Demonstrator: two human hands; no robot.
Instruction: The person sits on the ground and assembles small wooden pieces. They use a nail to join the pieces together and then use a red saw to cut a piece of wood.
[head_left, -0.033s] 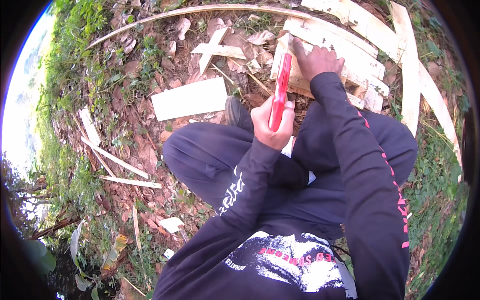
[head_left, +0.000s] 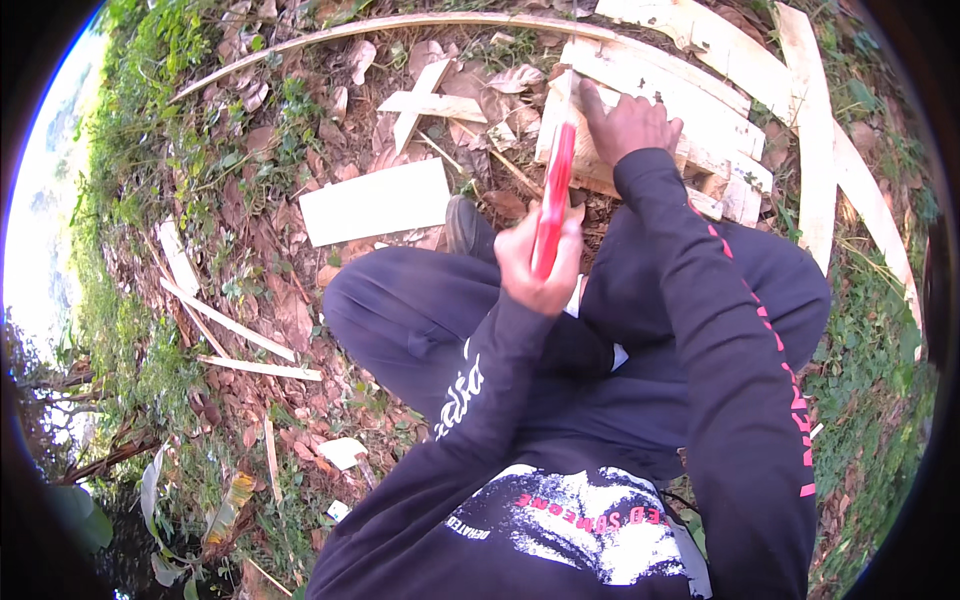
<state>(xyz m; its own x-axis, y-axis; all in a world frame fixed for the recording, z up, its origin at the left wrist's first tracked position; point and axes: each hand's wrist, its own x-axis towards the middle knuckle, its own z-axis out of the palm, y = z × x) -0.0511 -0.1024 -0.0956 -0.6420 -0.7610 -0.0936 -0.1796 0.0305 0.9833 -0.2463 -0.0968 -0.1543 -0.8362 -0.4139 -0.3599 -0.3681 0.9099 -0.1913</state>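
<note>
Nothing has visibly moved since the earlier frame: the red-handled saw stands in the same place, its blade end at the near edge of the pale wooden plank stack. The left hand is clenched around the saw's handle, below the stack. The right hand lies spread flat on the planks, just beside the blade. A slip of the saw could catch those fingers, being so near. A loose white board lies left of the stack among dry leaves.

Outdoor yard: leaf-strewn ground, scattered wood offcuts.
</note>
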